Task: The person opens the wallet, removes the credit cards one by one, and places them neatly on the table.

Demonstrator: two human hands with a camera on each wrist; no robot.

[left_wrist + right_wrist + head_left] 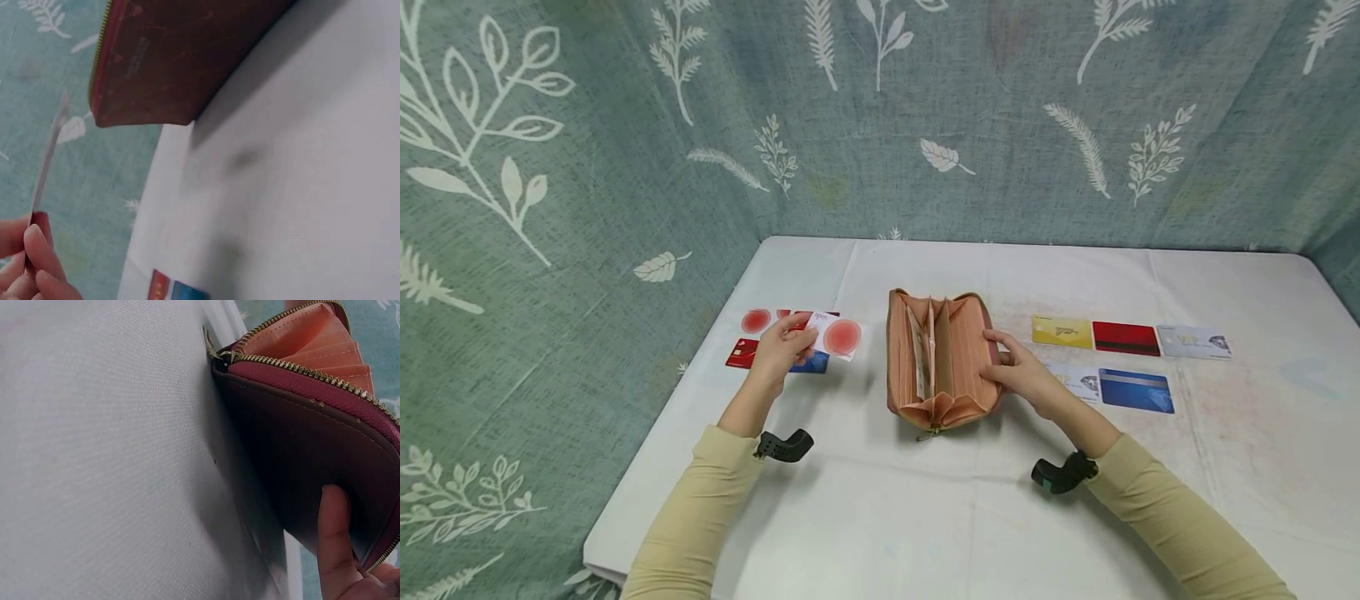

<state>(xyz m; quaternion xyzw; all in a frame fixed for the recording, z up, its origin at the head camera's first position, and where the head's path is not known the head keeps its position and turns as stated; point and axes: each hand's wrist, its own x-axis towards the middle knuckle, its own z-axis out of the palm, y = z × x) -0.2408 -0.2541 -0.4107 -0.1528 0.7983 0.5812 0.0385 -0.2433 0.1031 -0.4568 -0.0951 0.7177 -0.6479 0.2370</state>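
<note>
In the head view my left hand (778,348) pinches a white card (842,337) with a red circle on it, held above the cards at the left. The left wrist view shows that card (47,159) edge-on between thumb and fingers. A zip-around wallet (972,354), peach inside, stands unzipped at the middle of the table with its pockets facing up. My right hand (1024,375) grips its right side. From the right wrist, a thumb (334,531) presses the wallet's dark outer cover (294,444), and the brass zipper (319,376) runs along the rim.
Partly behind my left hand lie a red card (741,353), a blue card (814,362) and others. To the right are a gold card (1062,331), a red card (1126,338), silver cards (1193,342) and a blue card (1137,391). A leaf-patterned curtain (880,150) borders the white table (887,517).
</note>
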